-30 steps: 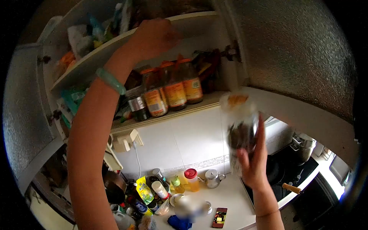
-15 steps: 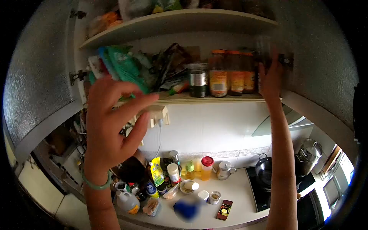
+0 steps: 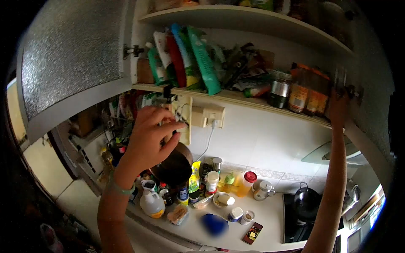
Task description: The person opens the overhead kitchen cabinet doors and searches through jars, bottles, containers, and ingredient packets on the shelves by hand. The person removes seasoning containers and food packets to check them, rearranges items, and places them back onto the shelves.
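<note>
My left hand point(image 3: 154, 139) hangs in the air below the left part of the cabinet shelf point(image 3: 253, 101), fingers bent and apart, with nothing in them. A green bracelet is on that wrist. My right hand point(image 3: 337, 109) reaches up to the right end of the same shelf, its fingers around a clear glass jar point(image 3: 340, 80). Beside it stand several jars with orange lids and labels point(image 3: 298, 98) and a jar with a silver band point(image 3: 279, 89). Green, blue and red packets point(image 3: 202, 63) lean at the shelf's left.
The frosted cabinet door point(image 3: 76, 55) stands open at the left. Below are a socket point(image 3: 213, 116), a dark pan point(image 3: 173, 164), bottles, a red-lidded jug point(image 3: 247, 183), a blue cloth point(image 3: 214, 224), a phone point(image 3: 252, 233) and a wok point(image 3: 306, 202) on the hob.
My right hand has carried the glass jar up to the shelf's right end. My left hand has come down from the upper shelf. The view has swung left.
</note>
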The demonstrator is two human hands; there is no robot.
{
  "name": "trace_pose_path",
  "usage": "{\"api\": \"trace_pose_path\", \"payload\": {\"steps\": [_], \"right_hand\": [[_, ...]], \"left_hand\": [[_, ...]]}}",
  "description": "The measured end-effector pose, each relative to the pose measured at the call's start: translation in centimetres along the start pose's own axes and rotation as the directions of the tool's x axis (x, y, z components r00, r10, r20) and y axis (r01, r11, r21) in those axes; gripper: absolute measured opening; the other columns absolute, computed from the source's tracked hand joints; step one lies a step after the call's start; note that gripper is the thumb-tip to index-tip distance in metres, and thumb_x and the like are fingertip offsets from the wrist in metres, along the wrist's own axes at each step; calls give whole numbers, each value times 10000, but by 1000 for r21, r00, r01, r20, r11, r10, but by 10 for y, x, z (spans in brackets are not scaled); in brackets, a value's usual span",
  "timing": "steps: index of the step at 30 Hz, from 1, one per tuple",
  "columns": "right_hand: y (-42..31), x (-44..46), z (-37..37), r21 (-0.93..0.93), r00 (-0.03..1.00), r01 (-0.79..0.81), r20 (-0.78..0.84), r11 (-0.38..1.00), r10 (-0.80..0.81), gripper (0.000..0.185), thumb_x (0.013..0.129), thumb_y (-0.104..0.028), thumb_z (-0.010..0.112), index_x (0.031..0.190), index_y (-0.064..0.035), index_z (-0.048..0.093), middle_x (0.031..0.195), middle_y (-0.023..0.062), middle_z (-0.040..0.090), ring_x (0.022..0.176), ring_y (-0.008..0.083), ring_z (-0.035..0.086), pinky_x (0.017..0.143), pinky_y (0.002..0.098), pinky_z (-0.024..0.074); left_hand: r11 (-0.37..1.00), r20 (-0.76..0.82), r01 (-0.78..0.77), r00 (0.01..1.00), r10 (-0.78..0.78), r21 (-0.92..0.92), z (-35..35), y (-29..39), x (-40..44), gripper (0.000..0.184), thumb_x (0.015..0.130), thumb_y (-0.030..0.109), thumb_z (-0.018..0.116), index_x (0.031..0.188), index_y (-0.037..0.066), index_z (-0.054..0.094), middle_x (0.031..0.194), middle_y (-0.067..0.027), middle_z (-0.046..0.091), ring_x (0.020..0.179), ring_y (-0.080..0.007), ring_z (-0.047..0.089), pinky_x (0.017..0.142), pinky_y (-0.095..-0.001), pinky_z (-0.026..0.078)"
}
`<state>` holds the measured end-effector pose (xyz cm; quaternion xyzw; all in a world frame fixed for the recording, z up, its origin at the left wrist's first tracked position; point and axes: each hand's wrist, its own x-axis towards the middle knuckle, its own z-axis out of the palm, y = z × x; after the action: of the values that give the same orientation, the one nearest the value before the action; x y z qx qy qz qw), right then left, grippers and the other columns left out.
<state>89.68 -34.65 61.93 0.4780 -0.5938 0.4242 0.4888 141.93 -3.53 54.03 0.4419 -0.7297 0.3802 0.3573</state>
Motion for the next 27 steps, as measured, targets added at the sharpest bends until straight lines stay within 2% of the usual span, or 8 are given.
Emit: {"api": "trace_pose_path", "payload": {"steps": [3,6,12,14,16,18,21,27], "right_hand": [[21,0,30,-274,973,225,18,935,-229,592,948,-431,460,1304,40,413,1265,246,473,1109,378,520,900,431,449],[21,3,28,202,998,15,63,979,-28,564,953,-410,463,1314,21,414,1237,243,498,1085,372,533,864,432,461],[-32,-25,-72,302,993,-95,91,948,70,524,943,-369,507,1315,-11,421,1242,234,497,1109,361,520,898,448,438],[-62,-53,-108,78,963,47,-269,996,-25,497,934,-305,539,1317,-13,419,1267,228,480,1156,367,491,940,472,420],[-113,-71,-167,309,957,239,-238,921,-168,476,922,-252,561,1322,-35,423,1304,222,456,1201,375,459,975,487,402],[-177,-80,-216,665,982,75,79,743,-169,498,895,-240,605,1315,-36,431,1303,222,456,1212,369,452,999,468,389],[-256,-62,-233,790,920,256,-22,558,-390,576,849,-209,655,1333,-36,396,1278,249,460,1186,393,457,1007,463,374],[-382,-54,-219,815,888,388,-205,431,-413,612,820,-224,674,1363,-194,395,1372,255,303,1238,464,338,1005,570,310]], "left_hand": [[1000,27,12,1000,-12,-23,1,-10,-3,114,771,103,664,878,69,682,880,-55,540,891,-232,515,877,-404,375],[998,88,36,996,-32,-53,11,-27,-8,122,768,120,671,876,68,691,877,-59,539,903,-233,517,885,-409,372],[973,132,193,976,-176,-127,24,-64,-7,244,828,131,652,1055,40,655,938,-105,555,860,-272,584,777,-407,492],[862,12,394,911,-413,-320,36,-78,-2,415,858,173,640,1244,57,541,1025,-138,559,912,-269,599,814,-404,502],[840,45,465,880,-472,-279,50,-102,10,550,878,223,628,1361,71,412,1131,-174,545,996,-277,587,868,-414,489],[727,-35,515,805,-592,-454,75,-122,33,595,873,221,628,1380,46,371,1203,-207,526,1035,-285,574,888,-406,475],[507,8,519,704,-710,-688,99,-136,72,616,823,155,619,1343,-54,362,1243,-275,503,1091,-371,548,875,-412,468],[625,-195,408,713,-673,-665,119,-133,88,498,795,51,532,1284,9,449,1190,-252,546,1069,-421,531,904,-444,429]]}}
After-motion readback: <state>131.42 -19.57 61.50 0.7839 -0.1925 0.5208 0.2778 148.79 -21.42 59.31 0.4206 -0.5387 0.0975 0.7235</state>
